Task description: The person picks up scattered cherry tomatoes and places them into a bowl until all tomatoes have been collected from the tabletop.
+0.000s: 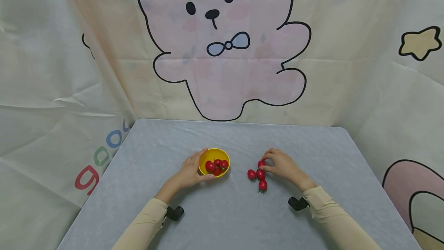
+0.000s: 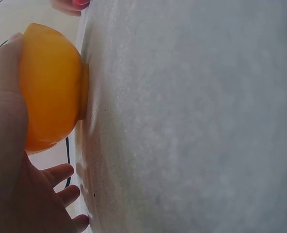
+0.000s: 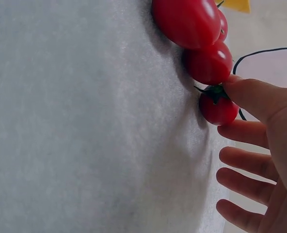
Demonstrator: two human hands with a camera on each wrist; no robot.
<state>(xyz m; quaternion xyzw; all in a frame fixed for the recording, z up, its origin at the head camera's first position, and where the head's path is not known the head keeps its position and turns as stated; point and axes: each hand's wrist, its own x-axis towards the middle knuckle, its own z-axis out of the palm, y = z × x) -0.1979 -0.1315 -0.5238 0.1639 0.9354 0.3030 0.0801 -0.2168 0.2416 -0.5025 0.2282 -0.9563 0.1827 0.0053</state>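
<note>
The left hand (image 1: 190, 171) holds a yellow bowl (image 1: 216, 152) by its side, thumb at the near edge and fingers at the far left. Inside the bowl lie several red cherry tomatoes (image 1: 210, 166). In the left wrist view, the bowl (image 2: 51, 87) stands upright on its foot, and some fingers are spread clear of it. To the right, the right hand (image 1: 282, 167) pinches a cherry tomato (image 3: 218, 110) with green sepals between thumb and index finger. Three more cherry tomatoes (image 1: 262, 185) lie close together beside it on the table.
A grey cloth-covered table (image 1: 229, 219) lies under everything. Behind it hangs a curtain (image 1: 322, 68) with a cartoon bear drawn on it. Black wrist mounts (image 1: 174, 213) are on both forearms, low over the table.
</note>
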